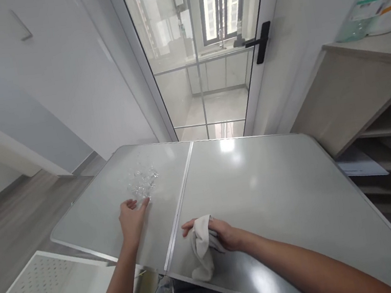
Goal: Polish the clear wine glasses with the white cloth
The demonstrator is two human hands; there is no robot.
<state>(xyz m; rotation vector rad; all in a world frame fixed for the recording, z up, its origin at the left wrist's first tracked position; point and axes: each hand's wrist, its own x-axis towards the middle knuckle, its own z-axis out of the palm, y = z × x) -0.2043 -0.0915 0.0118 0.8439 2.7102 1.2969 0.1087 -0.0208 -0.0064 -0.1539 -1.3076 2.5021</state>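
My left hand (134,215) is over the left half of the folding table, at the near edge of a scattered heap of small clear pieces (143,180). Its thumb and fingers are apart, with the thumb tip close to the nearest pieces; whether it touches them I cannot tell. In my right hand (224,233) is a crumpled light-grey cloth (203,244), draped over the fingers and hanging down to the tabletop near the front edge. Part of the right hand is hidden by the cloth.
The pale folding table (270,194) has a metal seam down its middle. A white perforated rack (29,291) stands at the lower left. Beyond the table is a glass door with a black handle (261,43). Wooden shelves (364,90) at the right bear a large clear bottle (377,4).
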